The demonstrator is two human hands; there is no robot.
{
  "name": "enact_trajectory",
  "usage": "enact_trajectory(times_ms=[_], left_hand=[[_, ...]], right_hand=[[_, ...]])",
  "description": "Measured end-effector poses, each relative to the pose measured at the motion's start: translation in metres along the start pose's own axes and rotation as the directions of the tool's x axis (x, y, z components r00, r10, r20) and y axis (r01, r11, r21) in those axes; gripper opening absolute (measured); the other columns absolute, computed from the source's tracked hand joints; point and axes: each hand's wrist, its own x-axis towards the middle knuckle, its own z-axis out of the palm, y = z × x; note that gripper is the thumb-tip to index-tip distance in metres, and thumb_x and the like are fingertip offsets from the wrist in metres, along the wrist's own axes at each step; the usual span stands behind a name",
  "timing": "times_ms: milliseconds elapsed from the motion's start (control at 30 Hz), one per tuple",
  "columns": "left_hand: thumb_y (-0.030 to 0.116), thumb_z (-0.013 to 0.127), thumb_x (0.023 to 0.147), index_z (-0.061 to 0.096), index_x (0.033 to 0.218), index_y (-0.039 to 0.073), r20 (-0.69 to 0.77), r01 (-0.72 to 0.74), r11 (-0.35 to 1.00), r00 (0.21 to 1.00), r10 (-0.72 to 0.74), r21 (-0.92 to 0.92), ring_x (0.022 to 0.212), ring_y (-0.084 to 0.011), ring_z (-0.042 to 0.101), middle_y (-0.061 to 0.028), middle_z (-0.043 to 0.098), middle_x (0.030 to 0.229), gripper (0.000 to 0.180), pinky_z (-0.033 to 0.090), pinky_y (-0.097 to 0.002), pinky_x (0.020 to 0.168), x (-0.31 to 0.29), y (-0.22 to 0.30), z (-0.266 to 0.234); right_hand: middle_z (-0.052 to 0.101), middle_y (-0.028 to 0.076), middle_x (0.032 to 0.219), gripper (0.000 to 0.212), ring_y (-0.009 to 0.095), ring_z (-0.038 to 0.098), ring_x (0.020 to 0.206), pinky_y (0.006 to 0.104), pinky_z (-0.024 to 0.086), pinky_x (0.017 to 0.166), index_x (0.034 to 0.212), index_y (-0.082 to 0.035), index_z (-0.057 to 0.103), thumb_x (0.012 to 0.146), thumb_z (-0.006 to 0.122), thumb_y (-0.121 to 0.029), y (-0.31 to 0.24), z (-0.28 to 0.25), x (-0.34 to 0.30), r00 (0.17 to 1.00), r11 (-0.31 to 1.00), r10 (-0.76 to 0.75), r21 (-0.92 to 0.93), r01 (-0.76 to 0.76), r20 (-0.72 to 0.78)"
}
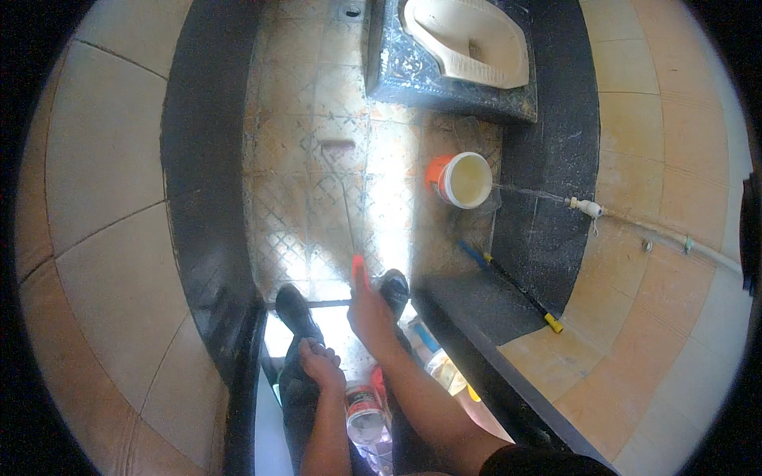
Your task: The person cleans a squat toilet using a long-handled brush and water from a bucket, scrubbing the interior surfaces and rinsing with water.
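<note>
In my right hand (pixel 370 317) is the red handle of a long, thin-rodded scrubbing brush (pixel 349 214). Its brownish head (pixel 337 146) rests on the wet tiled floor (pixel 302 202), out in front of me. My left hand (pixel 321 363) is curled into a loose fist beside my left leg, and I see nothing in it. To the right of the brush stands an orange and white bucket (pixel 467 181) of cloudy, yellowish water. A thin stream from the wall tap (pixel 586 207) runs into it.
At the far right, a cream squat toilet (pixel 468 44) sits on a raised dark platform (pixel 405 83). A blue, black and yellow long-handled tool (pixel 516 289) leans at the right wall. Below my hands stands a white and red tub (pixel 365 416). A floor drain (pixel 352 11) lies far ahead.
</note>
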Motion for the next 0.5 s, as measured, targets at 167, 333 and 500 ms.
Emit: enact_trajectory(times_ms=[167, 333, 500], left_hand=[[0.036, 0.051, 0.095, 0.049, 0.086, 0.014, 0.03, 0.032, 0.999, 0.999, -0.031, -0.022, 0.04, -0.0065, 0.027, 0.0062, 0.034, 0.058, 0.024, 0.016, -0.0255, 0.035, 0.007, -0.008, -0.008], [0.035, 0.052, 0.094, 0.05, 0.086, 0.014, 0.09, 0.024, 0.999, 0.996, -0.026, 0.023, 0.04, -0.0067, 0.027, 0.0062, 0.034, 0.058, 0.023, 0.017, -0.0255, 0.036, 0.001, -0.012, -0.004], [0.031, 0.053, 0.091, 0.048, 0.083, 0.014, 0.079, 0.014, 0.999, 0.997, -0.011, -0.034, 0.04, -0.0081, 0.024, 0.0061, 0.032, 0.058, 0.019, 0.018, -0.026, 0.036, 0.002, 0.011, -0.01]], right_hand=[[0.065, 0.029, 0.098, 0.074, 0.046, 0.064, 0.092, 0.0531, 0.051, 0.081, 0.156, -0.014, 0.011, 0.09, 0.045, -0.008, -0.054, -0.046, 0.186, 0.915, 0.985, -0.167, -0.013, 0.174, -0.369], [0.067, 0.025, 0.112, 0.041, 0.037, 0.067, 0.102, 0.0468, 0.053, 0.085, 0.129, -0.003, 0.053, 0.092, 0.05, -0.02, -0.103, -0.221, 0.318, 0.949, 0.993, -0.119, -0.062, 0.105, -0.293], [0.07, 0.023, 0.1, 0.026, 0.035, 0.071, 0.087, 0.0439, 0.055, 0.072, 0.106, 0.0, 0.066, 0.087, 0.056, -0.016, -0.101, -0.27, 0.225, 0.991, 0.932, -0.124, -0.347, 0.101, -0.042]])
